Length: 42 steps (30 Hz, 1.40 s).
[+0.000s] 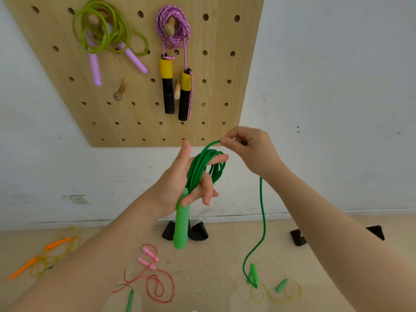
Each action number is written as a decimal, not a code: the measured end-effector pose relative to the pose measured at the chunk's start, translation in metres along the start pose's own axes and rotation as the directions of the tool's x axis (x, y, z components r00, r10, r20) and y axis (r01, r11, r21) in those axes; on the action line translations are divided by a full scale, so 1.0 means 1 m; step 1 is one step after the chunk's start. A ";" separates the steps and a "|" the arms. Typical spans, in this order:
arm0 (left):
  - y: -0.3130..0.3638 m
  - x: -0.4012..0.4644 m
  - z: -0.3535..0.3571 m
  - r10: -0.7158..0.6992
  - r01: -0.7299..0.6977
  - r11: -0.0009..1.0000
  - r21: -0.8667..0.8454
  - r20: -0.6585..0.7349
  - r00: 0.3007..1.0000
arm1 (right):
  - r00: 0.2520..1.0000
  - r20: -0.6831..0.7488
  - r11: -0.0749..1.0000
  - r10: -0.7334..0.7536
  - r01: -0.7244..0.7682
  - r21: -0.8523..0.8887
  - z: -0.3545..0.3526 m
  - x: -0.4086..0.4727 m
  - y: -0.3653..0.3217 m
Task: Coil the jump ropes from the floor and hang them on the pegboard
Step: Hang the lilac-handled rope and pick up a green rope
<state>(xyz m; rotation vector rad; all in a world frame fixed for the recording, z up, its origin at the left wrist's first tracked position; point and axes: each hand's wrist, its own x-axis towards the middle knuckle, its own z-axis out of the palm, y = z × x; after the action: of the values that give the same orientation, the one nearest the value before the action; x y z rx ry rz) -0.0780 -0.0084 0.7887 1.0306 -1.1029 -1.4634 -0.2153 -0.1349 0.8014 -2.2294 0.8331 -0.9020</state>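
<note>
My left hand (180, 183) grips a green jump rope's handle (182, 228), which points down, and several loops of the green rope (203, 164) lie wound over its fingers. My right hand (249, 149) pinches the rope just above the coil. From that hand the free end hangs down to the second green handle (254, 274), low by the floor. The wooden pegboard (213, 91) rises behind, with a lime rope with lilac handles (99, 34) and a pink braided rope with yellow-black handles (173, 32) hung on pegs. A bare peg (119, 90) sticks out lower left.
On the floor lie an orange-handled yellow rope (54, 246), a pink-handled red rope (149, 278), a yellow rope with a mint handle (281, 285) and a green handle (130, 299) at the bottom edge. Black wedge feet (198, 230) stand by the wall. A socket (79, 199) sits low left.
</note>
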 end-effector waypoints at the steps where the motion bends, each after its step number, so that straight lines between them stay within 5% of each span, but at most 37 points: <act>1: 0.003 -0.001 -0.001 0.042 -0.040 0.998 -0.058 0.026 0.999 | 0.998 0.054 0.998 -0.011 0.014 -0.068 0.005 -0.005 0.006; 4: 0.005 -0.002 -0.003 0.171 -0.160 0.978 -0.134 0.070 0.983 | 0.957 0.288 0.985 -0.022 0.070 -0.157 0.028 -0.025 0.013; 10: 0.005 0.013 -0.004 0.190 -0.246 0.966 -0.077 -0.433 0.881 | 0.850 0.514 0.955 -0.117 0.239 -0.178 0.048 -0.039 -0.010; 14: -0.010 0.014 -0.025 0.158 0.031 0.948 0.316 -0.555 0.817 | 0.817 0.573 0.951 -0.060 0.221 -0.216 0.024 -0.033 -0.022; 17: -0.023 0.007 -0.036 0.076 0.234 0.863 0.448 -0.573 0.816 | 0.821 0.568 0.992 -0.058 0.114 -0.063 0.002 -0.030 -0.034; 21: -0.032 -0.004 -0.029 -0.090 0.277 0.861 0.427 -0.407 0.909 | 0.943 0.332 0.993 -0.023 -0.017 0.117 -0.019 -0.018 -0.042; 25: -0.024 -0.014 -0.014 -0.167 0.174 0.963 0.207 -0.049 0.985 | 0.990 0.063 0.968 0.127 -0.137 0.209 -0.013 -0.005 -0.023; 29: -0.008 -0.013 -0.009 0.071 -0.069 0.997 -0.019 0.197 0.978 | 0.966 0.214 0.989 0.143 -0.150 0.015 0.005 -0.016 -0.001; 32: 0.002 -0.008 -0.008 0.182 -0.184 0.979 -0.094 -0.023 0.983 | 0.909 0.401 0.992 0.111 -0.080 -0.092 0.022 -0.036 -0.003; 36: -0.001 0.001 -0.010 0.116 -0.154 0.985 -0.079 -0.357 0.927 | 0.823 0.568 0.953 0.022 0.155 -0.261 0.036 -0.047 -0.009; 39: -0.012 0.007 -0.020 0.090 -0.064 0.995 0.073 -0.461 0.883 | 0.699 0.715 0.936 -0.007 0.255 -0.241 0.034 -0.053 -0.016; 42: -0.022 0.003 -0.022 0.031 0.124 0.929 0.348 -0.408 0.912 | 0.714 0.693 0.951 -0.100 0.273 -0.144 0.030 -0.053 -0.024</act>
<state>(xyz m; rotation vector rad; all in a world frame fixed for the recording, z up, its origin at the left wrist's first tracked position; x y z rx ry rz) -0.0617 -0.0125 0.7617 1.5574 -1.0656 -1.0226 -0.2152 -0.0729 0.7802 -2.6104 0.3688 0.0029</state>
